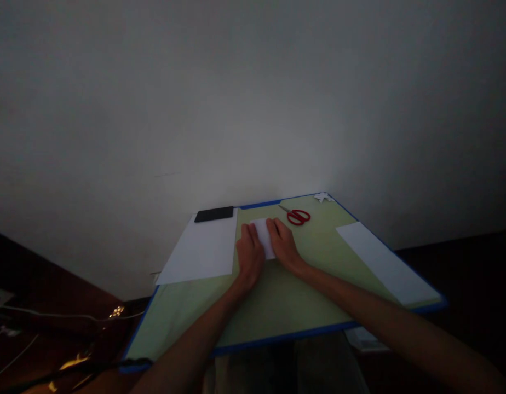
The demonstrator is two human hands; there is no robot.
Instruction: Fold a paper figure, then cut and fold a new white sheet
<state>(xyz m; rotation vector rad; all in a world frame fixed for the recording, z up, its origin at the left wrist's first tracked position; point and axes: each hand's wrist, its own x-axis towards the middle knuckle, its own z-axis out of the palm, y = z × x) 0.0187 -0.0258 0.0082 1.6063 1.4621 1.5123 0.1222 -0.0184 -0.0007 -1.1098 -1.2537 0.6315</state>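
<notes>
A small piece of white paper [264, 236] lies on the pale green tabletop [314, 284], between my two hands. My left hand [250, 253] is closed at its left edge, fingers together and knuckles up. At the right edge my right hand [283, 243] is closed too, fingers curled over the paper. Whether the paper is folded I cannot tell in this dim light. A pair of scissors with red handles [298, 217] lies just beyond my right hand, blades pointing to the far left.
On the left, a black phone-like slab [214, 214] rests on a large white sheet [201, 246]. Another white sheet [386, 262] lies along the right edge. White paper cut-outs [323, 197] sit in the far right corner. A blue rim borders the table, and a wall [253, 109] stands behind.
</notes>
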